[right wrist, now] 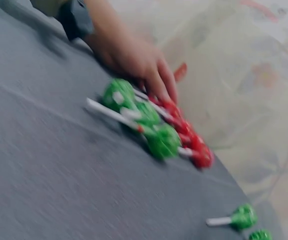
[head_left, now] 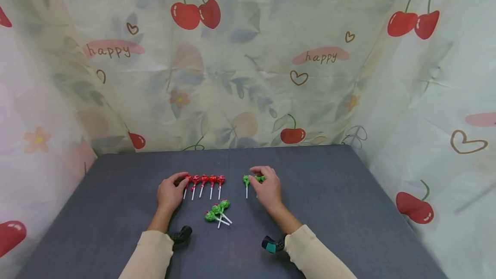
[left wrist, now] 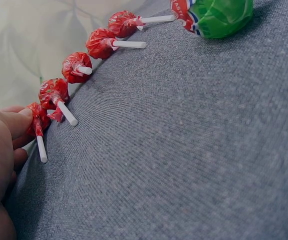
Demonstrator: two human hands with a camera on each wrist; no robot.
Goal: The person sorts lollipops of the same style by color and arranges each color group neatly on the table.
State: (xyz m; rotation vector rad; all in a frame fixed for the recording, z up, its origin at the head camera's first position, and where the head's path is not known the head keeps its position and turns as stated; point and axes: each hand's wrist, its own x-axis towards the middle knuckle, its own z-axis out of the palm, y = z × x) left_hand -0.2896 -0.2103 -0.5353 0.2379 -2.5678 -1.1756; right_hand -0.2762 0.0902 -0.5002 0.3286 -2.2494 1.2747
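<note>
My left hand (head_left: 170, 193) pinches the wrapped head of the leftmost red lollipop (left wrist: 37, 120) between thumb and fingers. That lollipop ends a row of several red lollipops (head_left: 204, 179), sticks pointing toward me. My right hand (head_left: 269, 188) is over a short row of green lollipops, thumb and index finger apart, partly hiding them. The leftmost green lollipop (head_left: 246, 180) shows beside the thumb. Only fingertips of this hand enter the right wrist view, at its right edge. Three more green lollipops (head_left: 216, 209) lie in a loose pile between the hands, their sticks crossing.
A dark grey cloth (head_left: 217, 253) covers the table. Behind it and at both sides hang pale curtains (head_left: 248, 55) printed with cherries. Each wrist wears a black camera mount (head_left: 180, 234).
</note>
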